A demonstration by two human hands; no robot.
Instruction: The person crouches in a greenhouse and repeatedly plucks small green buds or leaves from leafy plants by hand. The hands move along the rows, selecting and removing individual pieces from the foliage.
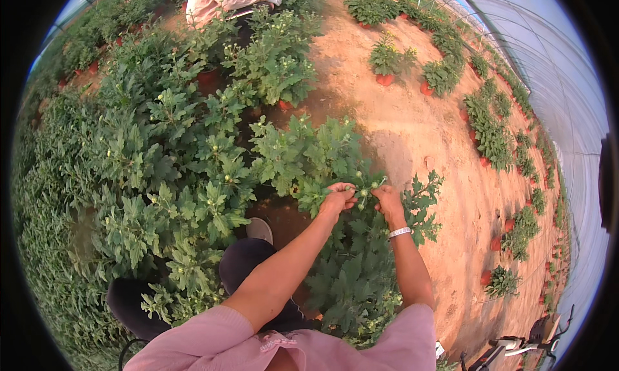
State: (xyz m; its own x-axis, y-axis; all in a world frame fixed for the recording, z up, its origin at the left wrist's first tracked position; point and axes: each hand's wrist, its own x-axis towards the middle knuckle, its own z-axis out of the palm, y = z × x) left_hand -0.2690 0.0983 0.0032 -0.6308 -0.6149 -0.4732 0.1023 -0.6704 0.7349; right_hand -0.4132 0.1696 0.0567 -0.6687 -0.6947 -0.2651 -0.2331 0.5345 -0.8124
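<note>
A cluster of round green flower buds [363, 193] tops a leafy potted plant, likely a chrysanthemum, directly before me. From the left, my left hand [337, 198] pinches the budding stem between thumb and fingers. My right hand [389, 202] closes its fingertips on the cluster's other side, with one small bud showing above them. What exactly lies between the right fingertips is too small to make out. Broad lobed leaves [350, 274] spread below both forearms. More leaves of the same kind [309, 153] stand just beyond my hands.
Dense budding plants [159, 153] crowd the left side. A person in a light top [227, 1] is among plants at the far end. Sandy soil [435, 143] runs along the right, with rows of red-potted plants [385, 78]. A parked two-wheeler [517, 344] stands lower right, near the plastic greenhouse wall [580, 177].
</note>
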